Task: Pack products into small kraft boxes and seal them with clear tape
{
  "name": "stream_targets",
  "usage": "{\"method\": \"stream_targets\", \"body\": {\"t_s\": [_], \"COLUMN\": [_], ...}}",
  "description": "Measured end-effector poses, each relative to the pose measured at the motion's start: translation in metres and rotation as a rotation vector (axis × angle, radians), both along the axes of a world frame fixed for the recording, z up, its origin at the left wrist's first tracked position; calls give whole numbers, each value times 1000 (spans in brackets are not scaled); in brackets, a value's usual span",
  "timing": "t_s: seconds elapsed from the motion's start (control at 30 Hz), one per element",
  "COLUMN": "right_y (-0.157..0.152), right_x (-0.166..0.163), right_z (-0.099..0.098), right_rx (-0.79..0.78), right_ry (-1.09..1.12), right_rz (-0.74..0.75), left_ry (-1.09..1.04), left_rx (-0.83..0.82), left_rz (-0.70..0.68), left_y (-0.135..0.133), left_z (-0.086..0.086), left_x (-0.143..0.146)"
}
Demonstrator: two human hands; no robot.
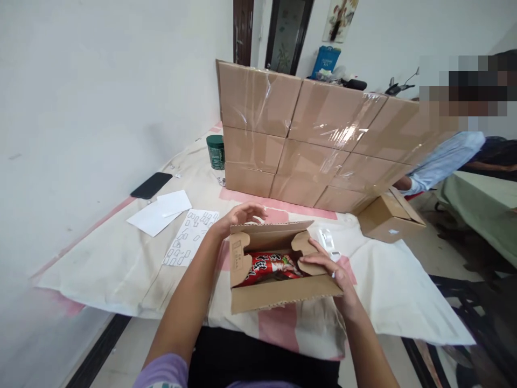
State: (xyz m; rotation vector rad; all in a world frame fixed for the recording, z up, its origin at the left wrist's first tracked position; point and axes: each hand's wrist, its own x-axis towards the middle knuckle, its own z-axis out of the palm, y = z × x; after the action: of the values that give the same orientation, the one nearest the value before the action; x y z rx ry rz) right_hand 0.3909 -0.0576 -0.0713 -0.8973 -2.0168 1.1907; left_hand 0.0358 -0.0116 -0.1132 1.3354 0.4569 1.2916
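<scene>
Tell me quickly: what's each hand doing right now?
Left hand: open, holding nothing, near the cardboard box.
Right hand: open, fingers on its right flap.

A short purple sleeve, black clothing and a pale ring

The person wears a soft purple top. Its left sleeve (163,368) is short, leaving the left forearm (188,291) bare. A patch of white and teal marking (163,385) sits on the sleeve, cut off by the frame edge and probably a print, though too little shows to be sure. The right forearm (369,339) is bare too. A narrow, pale ring (333,274) circles a finger of the right hand (340,279). Plain black clothing (262,358) covers the lap.
</scene>
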Motion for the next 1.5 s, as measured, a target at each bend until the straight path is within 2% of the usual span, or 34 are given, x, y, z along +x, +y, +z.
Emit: {"method": "stream_targets", "body": {"t_s": [0.1, 0.2, 0.33, 0.4, 0.47, 0.53, 0.63, 0.73, 0.83, 1.0, 1.1, 1.13, 1.2, 1.3, 1.4, 1.5], "right_y": [-4, -6, -7, -7, -6, -6, -9, -15, -21, -21, -15, -13, -11, -12, -12, -1], "right_x": [-7, -15, -27, -31, -34, -37, -41, -45, -44, -39, -40, -41, -43, -49, -47, -29], "right_z": [-5, -9, -9, -7, -6, -7, -9, -8, -10, -27, -31, -30, -26, -17, -13, -18], "right_rx": [1, -8, 2, -16, -43, -49, -36, -107, -109, 204, 197, 170, 126, 127, 153, 105], "right_ry": [70, 121, 129, 141, 170, 190, 228, 286, 367, 438, 376, 358, 317, 281, 313, 341], "right_rz": [-115, -210, -306, -343, -366, -375, -382, -406, -440, -310, -374, -422, -490, -493, -433, -386], "left_ry": [55, 66, 215, 272, 312, 400, 545, 574, 553, 504, 512, 543, 675, 1006, 1259, 1325], "left_rx": [-63, -67, -31, 5, 52, 18, -105, -37, 39, 1, -4, 7, 59, 216, 332, 338], "left_rz": [-108, -105, -109, 16, 231, 409, 548, 664, 636, 583, 569, 581, 687, 871, 857, 841], "left_y": [-2, -8, -27, -43, -62, -82, -106, -115, -116, -114, -118, -121, -131, -147, -157, -153], "left_z": [1, 8, 28, 34, 36, 34, 30, 27, 21, 13, 20, 24, 33, 41, 39, 31], "left_x": [11, 10, -3, -7, -6, 0, 15, 28, 35, 35, 36, 39, 51, 79, 100, 99]}}
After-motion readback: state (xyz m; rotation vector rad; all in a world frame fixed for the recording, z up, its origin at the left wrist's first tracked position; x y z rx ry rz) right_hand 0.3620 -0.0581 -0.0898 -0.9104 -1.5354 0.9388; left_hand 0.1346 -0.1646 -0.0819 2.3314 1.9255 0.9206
